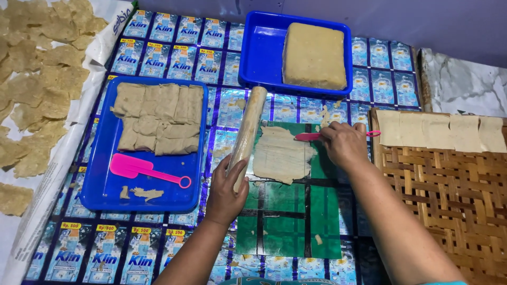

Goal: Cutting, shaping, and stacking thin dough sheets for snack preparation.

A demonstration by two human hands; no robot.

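Dough-coated rolling pin (246, 136) lies angled just left of thin flattened dough sheet (281, 154); pink knife (317, 136) rests on the sheet's upper edge.

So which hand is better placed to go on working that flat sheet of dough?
Probably the right hand: it holds the pink scraper at the dough sheet. The left hand grips the rolling pin beside it.

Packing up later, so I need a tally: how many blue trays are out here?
2. One blue tray sits left of the left hand, holding flat dough pieces and a pink scraper. The other blue tray is at the top centre, holding a dough block.
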